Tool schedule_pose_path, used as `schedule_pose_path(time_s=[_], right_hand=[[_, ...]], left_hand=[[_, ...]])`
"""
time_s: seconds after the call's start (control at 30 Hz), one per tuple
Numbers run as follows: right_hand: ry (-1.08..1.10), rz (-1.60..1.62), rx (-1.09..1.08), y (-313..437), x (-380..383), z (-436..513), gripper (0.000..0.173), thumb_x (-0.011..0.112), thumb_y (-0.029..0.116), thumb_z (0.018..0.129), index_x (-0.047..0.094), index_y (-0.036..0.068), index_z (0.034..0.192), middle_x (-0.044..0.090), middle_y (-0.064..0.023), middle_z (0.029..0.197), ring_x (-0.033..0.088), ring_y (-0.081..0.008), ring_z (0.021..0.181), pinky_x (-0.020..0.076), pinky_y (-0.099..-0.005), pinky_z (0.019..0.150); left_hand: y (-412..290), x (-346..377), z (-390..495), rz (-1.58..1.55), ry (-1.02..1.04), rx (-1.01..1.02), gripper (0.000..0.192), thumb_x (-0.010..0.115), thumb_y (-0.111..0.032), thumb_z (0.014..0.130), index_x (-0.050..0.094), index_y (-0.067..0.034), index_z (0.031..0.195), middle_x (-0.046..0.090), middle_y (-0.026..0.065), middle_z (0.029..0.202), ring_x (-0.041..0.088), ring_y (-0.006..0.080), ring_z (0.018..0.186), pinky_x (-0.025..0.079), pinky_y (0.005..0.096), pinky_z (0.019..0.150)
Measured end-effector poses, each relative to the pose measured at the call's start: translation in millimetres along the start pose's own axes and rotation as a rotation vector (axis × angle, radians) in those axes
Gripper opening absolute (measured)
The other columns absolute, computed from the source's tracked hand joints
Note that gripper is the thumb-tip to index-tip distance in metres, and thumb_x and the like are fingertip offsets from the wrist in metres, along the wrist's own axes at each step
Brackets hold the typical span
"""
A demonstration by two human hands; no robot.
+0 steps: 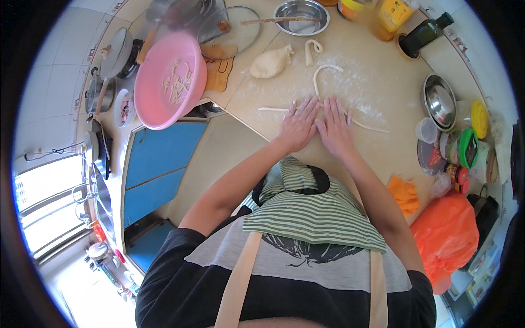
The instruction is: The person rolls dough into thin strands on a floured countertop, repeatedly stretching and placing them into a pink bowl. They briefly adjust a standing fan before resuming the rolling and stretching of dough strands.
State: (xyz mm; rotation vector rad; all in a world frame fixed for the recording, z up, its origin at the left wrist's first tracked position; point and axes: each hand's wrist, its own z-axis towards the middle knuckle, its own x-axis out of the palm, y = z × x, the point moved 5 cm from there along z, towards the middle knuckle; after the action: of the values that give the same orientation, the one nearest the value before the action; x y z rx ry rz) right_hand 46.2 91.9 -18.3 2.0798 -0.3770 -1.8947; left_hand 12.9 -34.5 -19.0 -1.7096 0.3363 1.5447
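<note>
My left hand [300, 124] and my right hand [336, 126] lie palm down, side by side, on the floured countertop [283, 92]. A thin dough rope [371, 128] passes under them; one end shows left of my left hand, the other right of my right hand. A curved dough strip [316, 78] runs from my fingertips up and to the right. Farther back are a folded dough strip [309, 53] and a lump of dough [268, 63]. Whether the strips join under my hands is hidden.
At left, a pink plastic basin [143, 86] holds short dough pieces, beside a wooden board [218, 78] and a glass lid [250, 37]. A steel bowl [301, 28] with chopsticks stands at the back. Right are steel bowls [439, 100], jars [468, 148], an orange cloth [403, 194] and a red plastic bag [447, 233].
</note>
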Motion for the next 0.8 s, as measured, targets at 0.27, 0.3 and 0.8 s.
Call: schedule_pose_path(time_s=[0.27, 0.3, 0.8], right_hand=[[0.040, 0.158, 0.074, -30.3, -3.6, -53.5, 0.054, 0.050, 0.023, 0.093, 0.037, 0.005, 0.142, 0.030, -0.0158, 0.152, 0.025, -0.0323, 0.142, 0.0144, -0.0552, 0.114], [-0.071, 0.093, 0.009, -35.6, -7.8, -50.9, 0.049, 0.053, 0.019, 0.091, 0.043, 0.005, 0.137, 0.033, -0.0163, 0.150, 0.027, -0.0331, 0.141, 0.0176, -0.0546, 0.113], [0.062, 0.580, -0.016, -2.7, -16.8, -28.6, 0.020, 0.059, 0.013, 0.087, 0.059, 0.002, 0.104, 0.060, -0.0179, 0.085, 0.060, -0.0368, 0.080, 0.0478, -0.0439, 0.072]], left_hand=[[9.6, -9.2, -40.4, -0.256, -0.047, 0.102, 0.051, 0.057, -0.018, 0.089, 0.045, -0.006, 0.137, 0.041, 0.0154, 0.144, 0.037, 0.0334, 0.134, 0.028, 0.0525, 0.110], [14.0, -11.3, -36.2, -0.262, -0.132, 0.098, 0.049, 0.061, -0.016, 0.086, 0.049, -0.006, 0.132, 0.045, 0.0156, 0.140, 0.042, 0.0336, 0.131, 0.031, 0.0515, 0.108], [-0.9, -32.2, 10.4, -0.711, -0.087, -0.251, 0.015, 0.060, -0.011, 0.092, 0.059, -0.003, 0.104, 0.065, 0.0160, 0.090, 0.065, 0.0287, 0.084, 0.051, 0.0361, 0.073]])
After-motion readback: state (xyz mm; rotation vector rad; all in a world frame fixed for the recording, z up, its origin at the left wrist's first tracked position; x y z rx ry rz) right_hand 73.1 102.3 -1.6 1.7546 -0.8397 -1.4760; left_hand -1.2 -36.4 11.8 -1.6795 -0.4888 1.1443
